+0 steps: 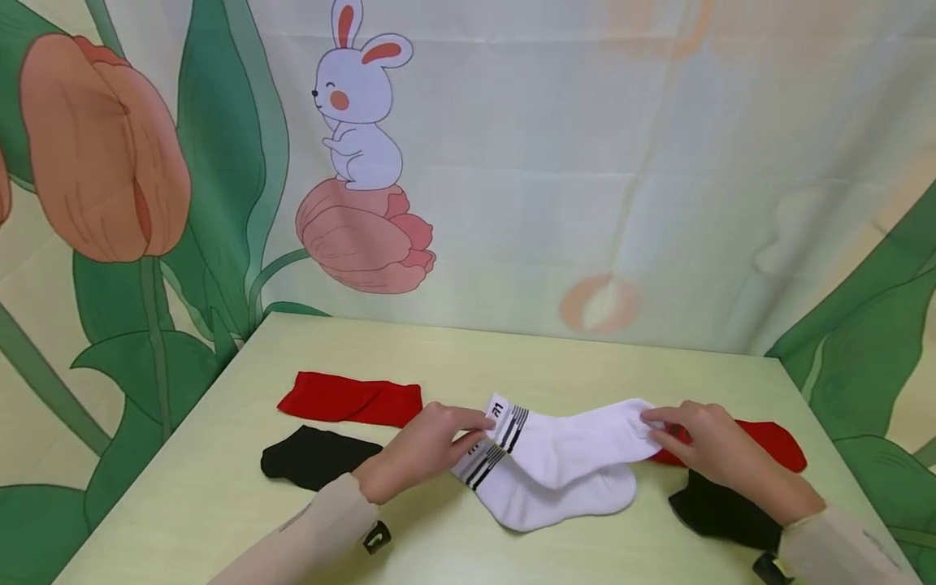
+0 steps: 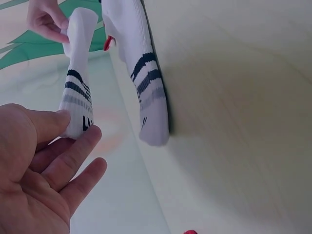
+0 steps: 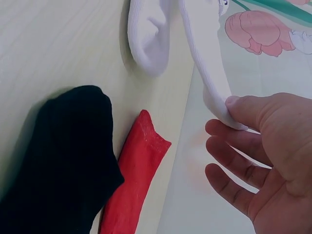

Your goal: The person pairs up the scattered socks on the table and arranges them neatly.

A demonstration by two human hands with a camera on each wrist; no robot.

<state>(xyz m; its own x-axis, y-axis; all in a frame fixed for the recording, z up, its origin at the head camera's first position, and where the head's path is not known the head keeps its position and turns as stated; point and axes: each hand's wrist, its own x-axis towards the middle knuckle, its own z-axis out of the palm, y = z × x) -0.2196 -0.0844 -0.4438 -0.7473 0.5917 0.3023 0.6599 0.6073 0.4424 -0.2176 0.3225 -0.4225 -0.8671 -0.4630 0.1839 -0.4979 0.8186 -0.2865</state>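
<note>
A white sock (image 1: 585, 443) with dark stripes at its cuff is stretched between both hands, lifted off the table. My left hand (image 1: 431, 439) pinches the cuff between thumb and fingers, as the left wrist view shows of this sock (image 2: 80, 63). At the other end my right hand (image 1: 705, 443) pinches the toe; in the right wrist view the thumb lies over the sock's toe (image 3: 219, 105). Beneath it a second white striped sock (image 1: 556, 504) lies flat on the table, partly covered by the raised one.
On the left of the table (image 1: 219, 520) lie a red sock (image 1: 351, 400) and a black sock (image 1: 314, 457). Another red sock (image 1: 775, 443) and a black sock (image 1: 724, 508) lie on the right, partly behind the right hand and forearm. A printed curtain (image 1: 512, 162) hangs behind the table.
</note>
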